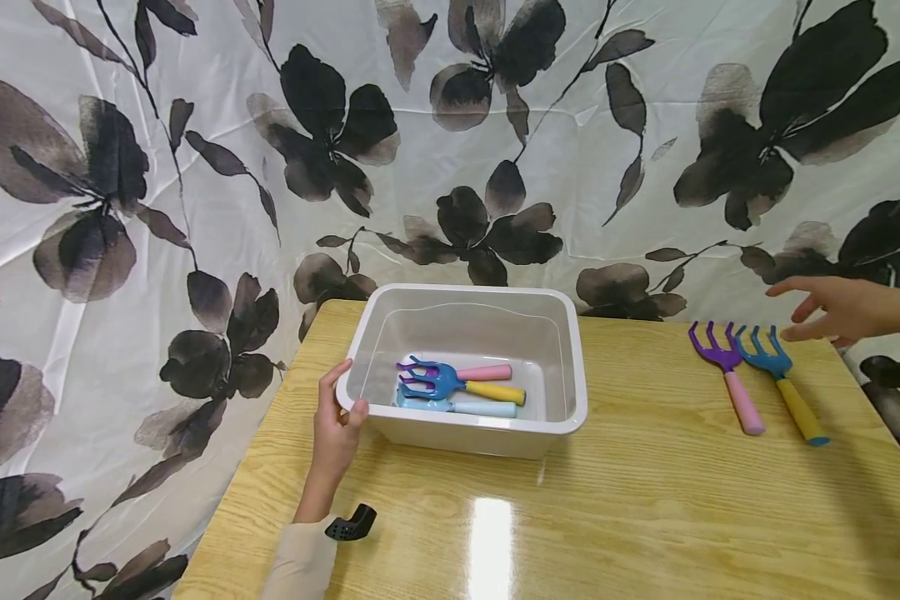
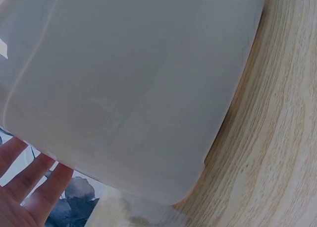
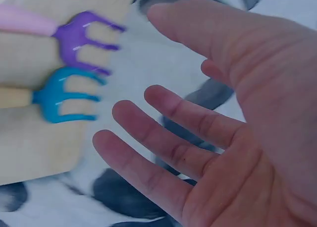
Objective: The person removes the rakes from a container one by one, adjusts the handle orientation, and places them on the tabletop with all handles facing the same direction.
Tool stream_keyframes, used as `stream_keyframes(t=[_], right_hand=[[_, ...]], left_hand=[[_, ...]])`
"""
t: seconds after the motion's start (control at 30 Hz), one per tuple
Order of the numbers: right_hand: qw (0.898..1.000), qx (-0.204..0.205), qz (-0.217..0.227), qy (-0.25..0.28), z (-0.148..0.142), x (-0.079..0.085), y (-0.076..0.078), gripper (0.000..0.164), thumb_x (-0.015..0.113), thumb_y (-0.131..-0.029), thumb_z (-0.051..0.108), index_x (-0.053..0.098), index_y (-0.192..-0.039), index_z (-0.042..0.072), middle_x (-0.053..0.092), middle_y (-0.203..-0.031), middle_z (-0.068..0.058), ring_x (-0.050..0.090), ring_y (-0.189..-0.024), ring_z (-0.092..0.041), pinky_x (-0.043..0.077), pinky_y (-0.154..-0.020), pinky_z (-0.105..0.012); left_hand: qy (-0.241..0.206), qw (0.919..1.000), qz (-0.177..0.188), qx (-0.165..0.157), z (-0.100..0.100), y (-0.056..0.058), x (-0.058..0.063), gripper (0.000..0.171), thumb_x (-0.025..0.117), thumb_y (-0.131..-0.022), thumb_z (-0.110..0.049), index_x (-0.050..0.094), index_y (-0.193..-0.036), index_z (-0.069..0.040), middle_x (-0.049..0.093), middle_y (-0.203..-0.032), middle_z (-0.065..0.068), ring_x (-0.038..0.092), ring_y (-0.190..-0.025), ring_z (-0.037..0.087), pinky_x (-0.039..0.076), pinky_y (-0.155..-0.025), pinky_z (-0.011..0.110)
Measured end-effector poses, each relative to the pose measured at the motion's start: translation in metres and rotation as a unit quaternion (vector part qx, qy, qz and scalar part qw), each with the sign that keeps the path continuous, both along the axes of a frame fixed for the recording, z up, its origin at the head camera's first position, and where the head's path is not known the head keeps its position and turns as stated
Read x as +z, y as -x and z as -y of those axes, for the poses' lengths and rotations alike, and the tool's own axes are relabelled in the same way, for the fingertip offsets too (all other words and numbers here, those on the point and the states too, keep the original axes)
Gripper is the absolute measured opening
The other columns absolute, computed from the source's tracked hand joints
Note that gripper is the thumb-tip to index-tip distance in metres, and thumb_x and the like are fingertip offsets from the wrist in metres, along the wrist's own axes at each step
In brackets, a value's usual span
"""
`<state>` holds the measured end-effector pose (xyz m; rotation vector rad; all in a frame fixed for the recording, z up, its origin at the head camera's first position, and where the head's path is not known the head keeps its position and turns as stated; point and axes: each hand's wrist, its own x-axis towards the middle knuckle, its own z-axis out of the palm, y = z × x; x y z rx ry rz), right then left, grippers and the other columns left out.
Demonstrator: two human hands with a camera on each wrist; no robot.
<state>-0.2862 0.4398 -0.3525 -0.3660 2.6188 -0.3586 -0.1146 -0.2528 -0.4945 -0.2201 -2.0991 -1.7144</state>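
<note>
A white plastic bin point(image 1: 465, 446) stands on the table, and my left hand point(image 1: 336, 425) holds its near left corner, thumb at the front rim and fingers along the left side. Lying in the bin are a purple fork-shaped hand rake with a pink handle point(image 1: 487, 372), a blue rake with a yellow handle point(image 1: 442, 382) and a light blue tool point(image 1: 487, 408), its head partly covered. At the right, a purple rake with a pink handle point(image 1: 742, 404) lies beside a blue rake with a yellow handle point(image 1: 795, 408). My right hand point(image 3: 213, 152) hovers by the blue rake's tines, fingers spread, holding nothing.
The wooden table point(image 1: 645, 517) ends just behind the bin and the rakes, and at the right. A floral cloth point(image 1: 607, 192) hangs behind the table and down its left side. A black band point(image 1: 351, 523) sits at the left sleeve.
</note>
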Motion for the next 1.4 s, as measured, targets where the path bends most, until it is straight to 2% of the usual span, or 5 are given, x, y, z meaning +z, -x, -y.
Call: stream_keyframes(t=[0.27, 0.6, 0.83, 1.03, 1.4], right_hand=[[0.997, 0.047, -0.062, -0.007, 0.059, 0.061, 0.010, 0.081, 0.080, -0.090, 0.024, 0.030, -0.148, -0.004, 0.061, -0.115, -0.032, 0.069, -0.091, -0.040, 0.059, -0.065, -0.047], [0.987, 0.124, -0.102, 0.012, 0.129, 0.113, 0.013, 0.082, 0.080, -0.090, 0.023, 0.033, -0.154, 0.006, 0.061, -0.123, -0.026, 0.072, -0.095, -0.032, 0.060, -0.073, -0.047], [0.984, 0.155, -0.086, 0.032, 0.178, 0.132, 0.015, 0.082, 0.081, -0.089, 0.028, 0.035, -0.156, 0.014, 0.059, -0.132, -0.025, 0.072, -0.101, -0.032, 0.060, -0.079, -0.050], [0.980, 0.182, -0.060, 0.048, 0.222, 0.140, 0.014, 0.080, 0.081, -0.089, 0.032, 0.038, -0.155, 0.017, 0.057, -0.137, -0.022, 0.070, -0.106, -0.031, 0.060, -0.081, -0.046], [0.970, 0.237, -0.013, 0.050, 0.290, 0.138, 0.015, 0.076, 0.082, -0.088, 0.029, 0.042, -0.152, 0.020, 0.059, -0.137, -0.016, 0.070, -0.105, -0.027, 0.058, -0.087, -0.046]], left_hand=[[-0.003, 1.0000, -0.001, 0.002, 0.000, -0.001, 0.001, 0.064, 0.060, -0.093, -0.007, 0.038, -0.153, -0.012, 0.049, -0.145, 0.021, 0.054, -0.118, 0.045, 0.056, -0.084, 0.025], [0.001, 1.0000, 0.001, 0.009, -0.001, -0.001, 0.002, 0.065, 0.059, -0.092, -0.004, 0.039, -0.153, -0.014, 0.051, -0.145, 0.020, 0.053, -0.116, 0.047, 0.055, -0.083, 0.024], [0.004, 0.9999, 0.003, 0.010, -0.001, -0.001, 0.002, 0.064, 0.059, -0.093, -0.006, 0.039, -0.153, -0.014, 0.050, -0.147, 0.019, 0.054, -0.117, 0.048, 0.056, -0.084, 0.025], [0.007, 0.9999, 0.002, 0.013, 0.000, -0.002, 0.000, 0.065, 0.059, -0.092, -0.005, 0.039, -0.153, -0.014, 0.051, -0.146, 0.019, 0.058, -0.115, 0.029, 0.056, -0.083, 0.026], [0.000, 0.9999, -0.005, 0.010, -0.001, -0.001, -0.003, 0.062, 0.059, -0.094, -0.007, 0.040, -0.153, -0.012, 0.052, -0.144, 0.021, 0.058, -0.114, 0.020, 0.056, -0.084, 0.026]])
